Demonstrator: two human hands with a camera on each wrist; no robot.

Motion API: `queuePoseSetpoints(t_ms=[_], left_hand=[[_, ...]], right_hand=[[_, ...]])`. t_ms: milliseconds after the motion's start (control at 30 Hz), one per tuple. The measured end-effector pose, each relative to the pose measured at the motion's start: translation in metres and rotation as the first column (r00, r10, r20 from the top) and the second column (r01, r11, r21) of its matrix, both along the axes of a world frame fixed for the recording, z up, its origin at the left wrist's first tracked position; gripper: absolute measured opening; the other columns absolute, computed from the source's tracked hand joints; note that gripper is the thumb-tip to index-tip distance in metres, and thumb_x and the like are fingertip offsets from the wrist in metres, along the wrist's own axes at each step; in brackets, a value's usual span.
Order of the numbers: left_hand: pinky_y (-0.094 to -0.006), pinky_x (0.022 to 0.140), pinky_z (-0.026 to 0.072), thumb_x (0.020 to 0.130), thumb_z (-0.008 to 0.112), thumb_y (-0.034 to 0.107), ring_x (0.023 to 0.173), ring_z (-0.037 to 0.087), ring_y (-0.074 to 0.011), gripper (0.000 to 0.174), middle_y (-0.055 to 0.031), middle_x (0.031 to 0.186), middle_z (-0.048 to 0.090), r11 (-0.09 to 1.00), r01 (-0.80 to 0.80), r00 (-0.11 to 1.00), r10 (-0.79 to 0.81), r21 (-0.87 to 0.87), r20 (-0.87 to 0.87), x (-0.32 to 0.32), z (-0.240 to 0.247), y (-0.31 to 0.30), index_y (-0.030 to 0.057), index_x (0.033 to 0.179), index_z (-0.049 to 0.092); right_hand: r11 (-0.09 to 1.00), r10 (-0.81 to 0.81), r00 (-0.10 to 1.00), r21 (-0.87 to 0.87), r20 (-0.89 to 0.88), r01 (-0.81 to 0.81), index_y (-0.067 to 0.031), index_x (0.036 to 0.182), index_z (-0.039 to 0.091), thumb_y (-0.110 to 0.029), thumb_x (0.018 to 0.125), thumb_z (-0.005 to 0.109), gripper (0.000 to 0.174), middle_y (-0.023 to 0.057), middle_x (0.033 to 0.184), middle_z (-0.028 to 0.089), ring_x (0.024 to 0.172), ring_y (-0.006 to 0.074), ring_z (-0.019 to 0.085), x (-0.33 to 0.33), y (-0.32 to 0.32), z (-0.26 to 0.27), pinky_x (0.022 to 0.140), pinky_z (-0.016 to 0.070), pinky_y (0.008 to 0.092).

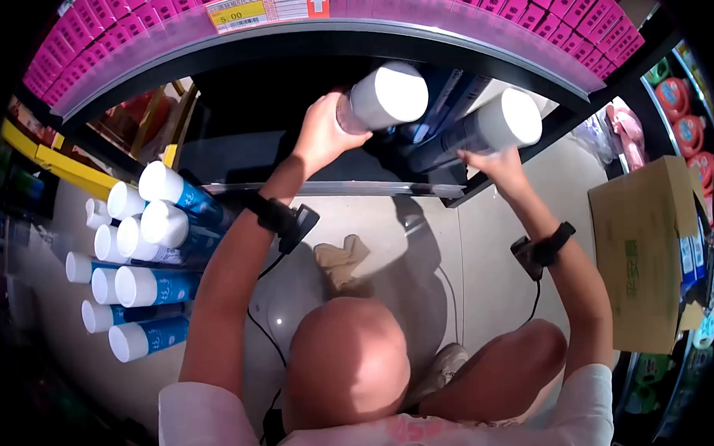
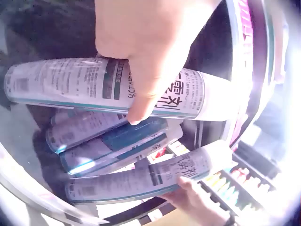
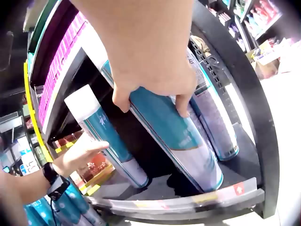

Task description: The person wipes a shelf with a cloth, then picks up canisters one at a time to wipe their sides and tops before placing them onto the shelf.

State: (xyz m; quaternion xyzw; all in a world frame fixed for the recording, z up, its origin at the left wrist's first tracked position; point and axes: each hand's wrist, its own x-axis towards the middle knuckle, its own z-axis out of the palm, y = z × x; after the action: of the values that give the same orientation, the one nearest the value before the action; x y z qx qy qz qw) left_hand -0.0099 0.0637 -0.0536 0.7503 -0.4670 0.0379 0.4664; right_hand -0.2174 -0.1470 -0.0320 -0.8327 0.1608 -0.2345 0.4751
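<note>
My left hand (image 1: 321,137) grips a white-capped aerosol can (image 1: 391,95) around its body, over the dark lower shelf. In the left wrist view its thumb lies across the printed label of that can (image 2: 70,87). A second aerosol can (image 1: 508,122) is held by my right hand (image 1: 498,169) at the right end of the same shelf. The right wrist view shows this can's blue and white body (image 3: 164,127) tilted, its base low near the shelf's front lip, with thumb and fingers on either side. More cans (image 3: 216,117) stand right beside it.
Several blue, white-capped cans (image 1: 149,288) stand grouped on the floor at left. Overhead, a shelf edge carries pink boxes (image 1: 515,9) and a price tag (image 1: 268,9). An open cardboard box (image 1: 641,258) stands at right. A crumpled brown piece (image 1: 341,259) lies on the floor (image 1: 389,218).
</note>
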Motion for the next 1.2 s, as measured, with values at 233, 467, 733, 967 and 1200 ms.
queuePoseSetpoints(t_ms=[233,467,733,967,1200], left_hand=[[-0.0345,0.081,0.0466,0.054,0.081,0.025,0.091,0.06,-0.0295,0.068,-0.0196,0.098,0.06,0.984,0.033,0.979,-0.067,-0.173,-0.194,0.01,-0.008,-0.038,-0.0036,0.107,0.05],[-0.0394,0.09,0.0402,0.051,0.082,0.017,0.104,0.047,-0.0336,0.079,-0.0208,0.114,0.046,0.935,-0.032,0.985,-0.03,-0.352,-0.171,-0.005,-0.025,-0.087,-0.0002,0.117,0.042],[-0.0438,0.093,0.036,0.05,0.083,0.029,0.111,0.042,-0.0347,0.083,-0.0205,0.114,0.045,0.891,-0.105,0.981,0.019,-0.442,-0.193,-0.022,-0.03,-0.133,0.0013,0.117,0.043],[-0.0439,0.097,0.0324,0.056,0.081,0.022,0.118,0.032,-0.0389,0.092,-0.024,0.118,0.04,0.846,-0.16,0.986,0.162,-0.509,-0.04,-0.037,-0.039,-0.143,0.0013,0.128,0.028],[-0.0421,0.093,0.0377,0.057,0.081,0.022,0.112,0.042,-0.0406,0.095,-0.0271,0.119,0.042,0.968,-0.141,0.98,0.106,-0.21,-0.17,-0.024,-0.062,-0.124,-0.003,0.128,0.024]], right_hand=[[0.959,-0.183,0.981,0.208,-0.067,0.193,-0.0038,0.084,0.058,-0.023,0.068,0.076,0.031,-0.0004,0.072,0.057,0.059,0.0047,0.047,0.029,-0.023,0.001,0.05,0.0364,0.0196],[0.971,-0.165,0.985,0.167,-0.056,0.172,0.0019,0.098,0.055,-0.01,0.07,0.072,0.035,0.0046,0.084,0.06,0.073,0.0113,0.056,0.048,-0.035,0.003,0.063,0.0464,0.0245],[0.971,-0.238,0.971,0.031,0.04,0.237,0.0047,0.11,0.046,-0.014,0.067,0.075,0.055,0.0136,0.099,0.058,0.092,0.0207,0.057,0.049,-0.046,-0.012,0.082,0.0466,0.0313],[0.984,-0.175,0.947,-0.035,-0.268,0.172,0.0055,0.114,0.042,-0.027,0.065,0.079,0.07,0.0155,0.099,0.06,0.091,0.0205,0.06,0.033,-0.045,-0.032,0.081,0.0477,0.0304],[0.98,-0.197,0.954,-0.079,-0.225,0.184,0.0054,0.113,0.042,-0.019,0.067,0.078,0.063,0.0132,0.095,0.061,0.087,0.0179,0.06,0.052,-0.058,-0.04,0.077,0.0488,0.0282]])
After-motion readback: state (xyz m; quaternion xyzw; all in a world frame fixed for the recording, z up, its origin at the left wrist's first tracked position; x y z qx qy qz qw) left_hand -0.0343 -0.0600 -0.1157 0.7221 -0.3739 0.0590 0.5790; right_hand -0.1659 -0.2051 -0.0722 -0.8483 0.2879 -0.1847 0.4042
